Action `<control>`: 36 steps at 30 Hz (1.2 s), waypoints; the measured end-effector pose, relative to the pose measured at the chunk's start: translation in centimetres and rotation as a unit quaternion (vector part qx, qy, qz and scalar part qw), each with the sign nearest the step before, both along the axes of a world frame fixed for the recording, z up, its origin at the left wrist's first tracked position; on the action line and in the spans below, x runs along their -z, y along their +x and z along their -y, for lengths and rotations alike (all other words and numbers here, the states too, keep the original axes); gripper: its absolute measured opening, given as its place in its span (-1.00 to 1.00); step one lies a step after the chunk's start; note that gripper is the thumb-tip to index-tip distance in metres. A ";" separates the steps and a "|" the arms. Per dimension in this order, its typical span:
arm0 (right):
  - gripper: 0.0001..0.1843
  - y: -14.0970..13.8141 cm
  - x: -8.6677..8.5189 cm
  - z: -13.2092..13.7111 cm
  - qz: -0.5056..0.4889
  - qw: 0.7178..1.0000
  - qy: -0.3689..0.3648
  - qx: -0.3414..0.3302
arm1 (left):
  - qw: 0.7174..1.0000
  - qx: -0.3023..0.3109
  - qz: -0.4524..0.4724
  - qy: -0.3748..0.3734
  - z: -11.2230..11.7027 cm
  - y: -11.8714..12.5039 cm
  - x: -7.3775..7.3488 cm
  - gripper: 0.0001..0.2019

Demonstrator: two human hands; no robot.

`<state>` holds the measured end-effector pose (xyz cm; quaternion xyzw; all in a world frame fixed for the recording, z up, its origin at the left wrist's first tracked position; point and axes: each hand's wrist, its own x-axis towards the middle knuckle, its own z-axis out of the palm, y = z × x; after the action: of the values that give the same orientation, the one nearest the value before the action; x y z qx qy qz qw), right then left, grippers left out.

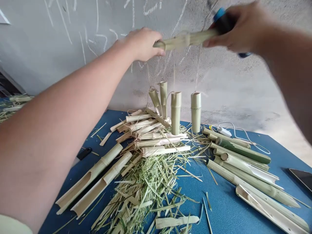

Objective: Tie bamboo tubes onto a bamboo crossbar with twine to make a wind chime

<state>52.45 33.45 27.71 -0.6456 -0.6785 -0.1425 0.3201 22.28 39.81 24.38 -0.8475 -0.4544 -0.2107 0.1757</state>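
High in front of the wall, a pale bamboo piece (186,40) is held roughly level between my two hands. My left hand (143,44) is closed around its left end. My right hand (246,31), smeared by motion, grips a dark tool with a blue end (223,21) at the bamboo's right end; its exact kind cannot be made out. Below, two upright bamboo tubes, a left one (175,113) and a right one (196,112), stand at the back of the blue table. Behind the pile, smaller cut tubes (163,92) lean near the wall.
A heap of bamboo shavings (151,182) spreads over the blue table (219,201), with stacked cut pieces (161,143) behind it. Two half-cut bamboo lengths (104,159) lie left, near a black-handled knife (84,153). Several split pieces (255,185), a white cable (235,128) and a phone-like slab (302,178) lie right.
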 end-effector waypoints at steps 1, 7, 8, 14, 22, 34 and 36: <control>-0.17 -1.5 2.0 0.1 -0.014 1.000 -0.017 -0.013 | 1.000 -0.006 -0.015 -0.017 -0.2 -0.9 0.9 -0.42; -0.43 -4.9 11.6 -3.4 -0.020 0.990 -0.114 -0.075 | 0.987 -0.054 -0.096 -0.118 -0.5 -4.3 6.7 -0.39; -0.48 -5.0 13.0 -4.0 -0.020 0.988 -0.127 -0.084 | 0.983 -0.062 -0.110 -0.136 -0.4 -4.5 7.6 -0.41; -0.50 -5.1 19.1 -5.2 0.022 0.966 -0.238 -0.103 | 0.960 -0.079 -0.161 -0.217 0.1 -4.0 11.3 -0.49; -0.45 -2.5 22.1 -3.9 0.055 0.961 -0.255 -0.087 | 0.978 -0.037 -0.033 -0.201 12.0 -10.8 13.3 -0.46; -0.56 3.4 23.0 23.1 0.071 0.970 -0.231 -0.040 | 0.960 -0.168 -0.087 -0.206 30.6 -17.4 29.8 -0.39; -0.58 3.8 24.4 29.7 0.074 0.969 -0.232 -0.042 | 0.972 -0.144 -0.082 -0.168 30.7 -18.4 31.0 -0.37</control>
<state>56.29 3.74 3.35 -0.6609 -0.7413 -0.0153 0.1160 3.89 9.08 -6.65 -0.8050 -0.5845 -0.0339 0.0959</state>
